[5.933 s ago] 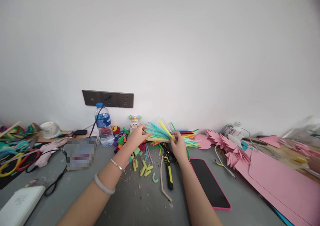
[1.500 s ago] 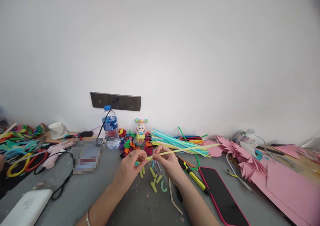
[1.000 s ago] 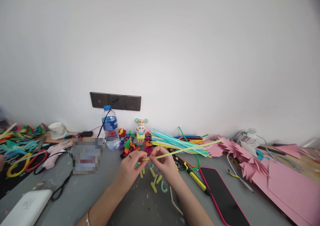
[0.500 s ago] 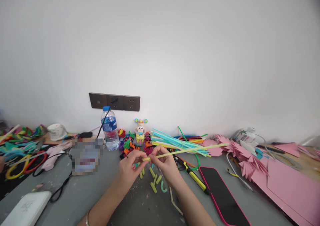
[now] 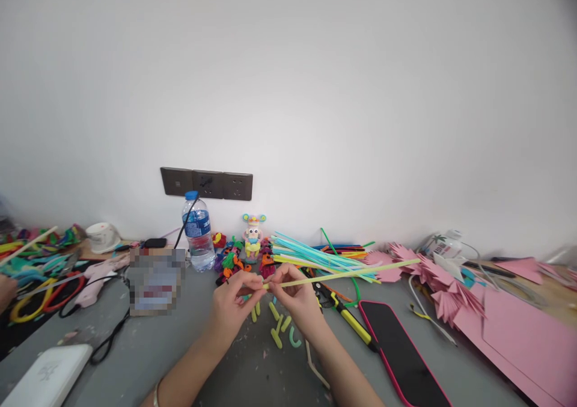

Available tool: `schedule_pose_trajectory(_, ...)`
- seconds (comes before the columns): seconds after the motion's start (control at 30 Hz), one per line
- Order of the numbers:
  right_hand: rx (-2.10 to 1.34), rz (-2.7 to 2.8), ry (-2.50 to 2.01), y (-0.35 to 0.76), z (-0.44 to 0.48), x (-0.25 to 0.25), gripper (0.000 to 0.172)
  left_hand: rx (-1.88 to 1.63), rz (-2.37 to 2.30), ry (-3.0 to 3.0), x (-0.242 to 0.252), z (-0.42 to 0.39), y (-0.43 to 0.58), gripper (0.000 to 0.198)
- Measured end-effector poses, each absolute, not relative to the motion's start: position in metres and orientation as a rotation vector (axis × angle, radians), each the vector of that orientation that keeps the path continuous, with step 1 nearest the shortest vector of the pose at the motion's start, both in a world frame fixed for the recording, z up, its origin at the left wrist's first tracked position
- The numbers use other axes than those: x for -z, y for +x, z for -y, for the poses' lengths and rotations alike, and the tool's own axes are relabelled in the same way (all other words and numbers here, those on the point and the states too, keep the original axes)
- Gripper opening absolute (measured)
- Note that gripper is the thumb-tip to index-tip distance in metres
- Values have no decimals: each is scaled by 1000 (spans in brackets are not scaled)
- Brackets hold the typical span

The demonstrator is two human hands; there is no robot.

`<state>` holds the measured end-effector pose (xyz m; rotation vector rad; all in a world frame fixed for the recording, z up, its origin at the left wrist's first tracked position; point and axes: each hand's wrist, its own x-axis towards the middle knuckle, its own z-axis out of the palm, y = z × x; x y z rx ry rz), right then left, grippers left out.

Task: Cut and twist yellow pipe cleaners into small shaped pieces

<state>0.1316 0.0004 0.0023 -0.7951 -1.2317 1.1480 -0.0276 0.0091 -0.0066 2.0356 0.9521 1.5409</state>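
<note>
Above the grey tabletop (image 5: 130, 365), both hands are holding one long, thin, pale-yellow fuzzy-looking stem (image 5: 351, 272): the left hand (image 5: 231, 302) is pinching its near end, the right hand (image 5: 296, 293) is pinching just beside. Their grip is hiding that end, so any bend is hard to tell. Steady, close-set pinching is probably giving best control.
</note>
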Motion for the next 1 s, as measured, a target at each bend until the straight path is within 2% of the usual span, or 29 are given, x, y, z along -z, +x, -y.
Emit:
schedule_pose_trajectory(0.2, -1159, 1227, -770, 131, 0, -4, 24, -1515, -947, 1912, 7, -9, -26, 7)
schedule_pose_trajectory(0.47, -1150, 1328, -807, 140, 0, -10, 25, -1391, -924, 1614, -4, -7, -27, 15)
schedule_pose_trajectory(0.77, -1072, 1607, -749, 157, 2, -24, 15, -1206, -817, 1406, -10, -10, -30, 25)
schedule_pose_trajectory(1.0, -1252, 1651, -775, 164, 6, -25, 15, -1068, -740, 1260, -11, -9, -27, 30)
